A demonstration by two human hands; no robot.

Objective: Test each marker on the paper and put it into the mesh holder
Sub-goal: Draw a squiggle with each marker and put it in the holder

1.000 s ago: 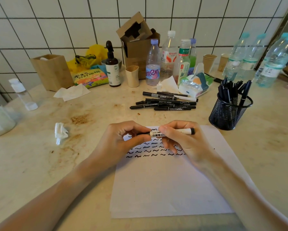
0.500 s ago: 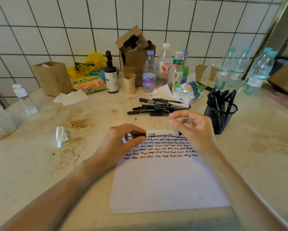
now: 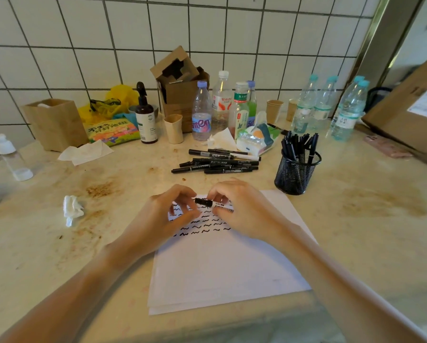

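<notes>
A white marker (image 3: pixel 222 207) with a black cap (image 3: pixel 203 202) on its left end hangs low over the top of the white paper (image 3: pixel 219 268). My right hand (image 3: pixel 244 211) grips the white barrel. My left hand (image 3: pixel 165 219) pinches at the cap end with thumb and fingers. Rows of black squiggles (image 3: pixel 202 229) show on the paper under the hands. The black mesh holder (image 3: pixel 297 174) stands to the right of the paper's far corner, with several black markers upright in it. A pile of several markers (image 3: pixel 217 162) lies beyond the paper.
Bottles (image 3: pixel 202 112), paper cups (image 3: pixel 174 128), a tissue pack (image 3: pixel 255 139) and an open carton (image 3: pixel 180 92) line the tiled wall. A crumpled tissue (image 3: pixel 72 210) lies at the left. A cardboard box (image 3: pixel 410 112) and a phone (image 3: pixel 386 146) sit at the far right.
My right hand left the marker's right end, lifted, then came back onto the barrel. The black cap, earlier at the right end, now sits at the left end between my hands.
</notes>
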